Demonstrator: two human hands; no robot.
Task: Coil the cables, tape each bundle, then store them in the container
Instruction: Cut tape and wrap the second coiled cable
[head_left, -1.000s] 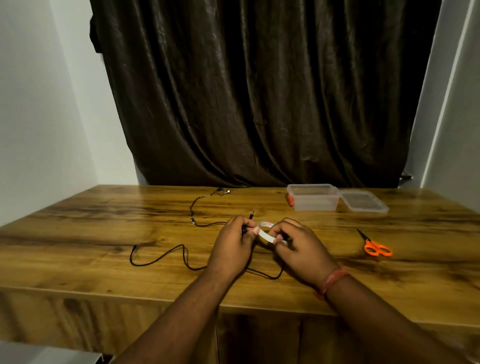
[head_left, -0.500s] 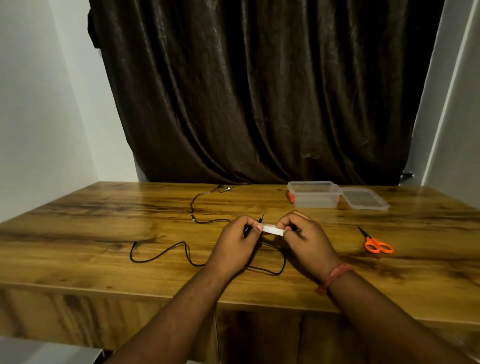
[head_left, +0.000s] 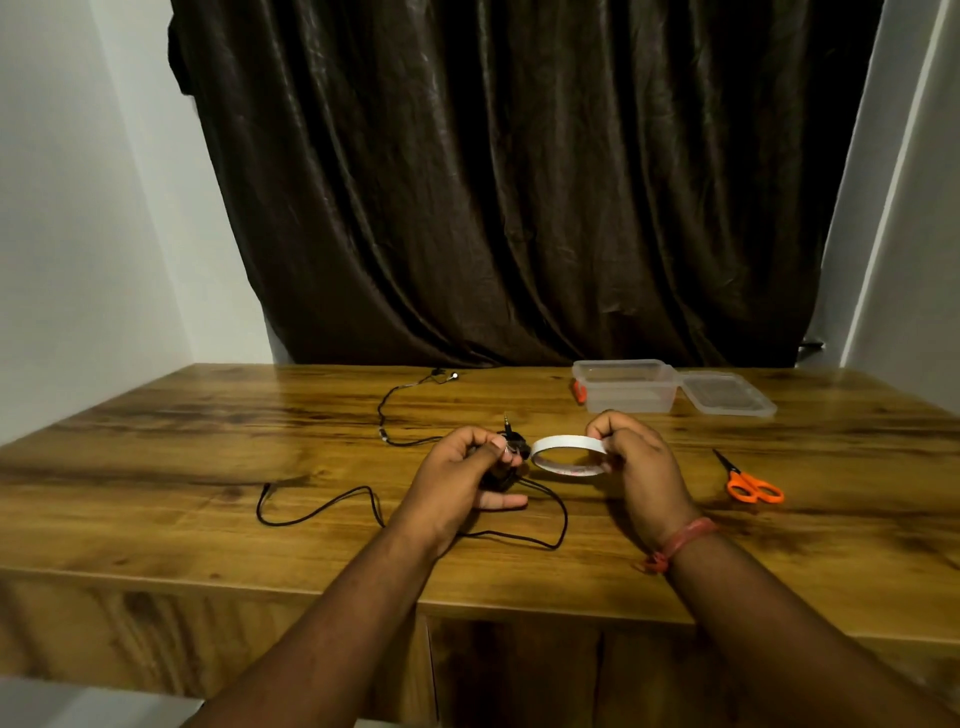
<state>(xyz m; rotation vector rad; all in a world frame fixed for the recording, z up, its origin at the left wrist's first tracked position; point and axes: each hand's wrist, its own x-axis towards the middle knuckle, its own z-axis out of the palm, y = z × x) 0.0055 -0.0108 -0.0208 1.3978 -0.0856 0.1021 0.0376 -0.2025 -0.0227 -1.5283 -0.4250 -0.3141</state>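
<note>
Black cable (head_left: 506, 470) partly coiled, bundle sitting in left hand (head_left: 460, 475) above tabletop (head_left: 208, 467), fingers curling round it, jack plug poking up; loose tail trailing across wood toward left. Right hand (head_left: 631, 460) pinching white tape roll (head_left: 569, 456) just beside bundle, roll standing on edge; tape end seeming to be reaching bundle, contact unclear. Second thin cable (head_left: 387, 415) lying farther back. Clear container (head_left: 626, 393) sitting at rear right, lid (head_left: 727, 401) lying beside it. Orange scissors (head_left: 750, 486) lying right of right hand. Dark curtain (head_left: 519, 182) hanging behind.
</note>
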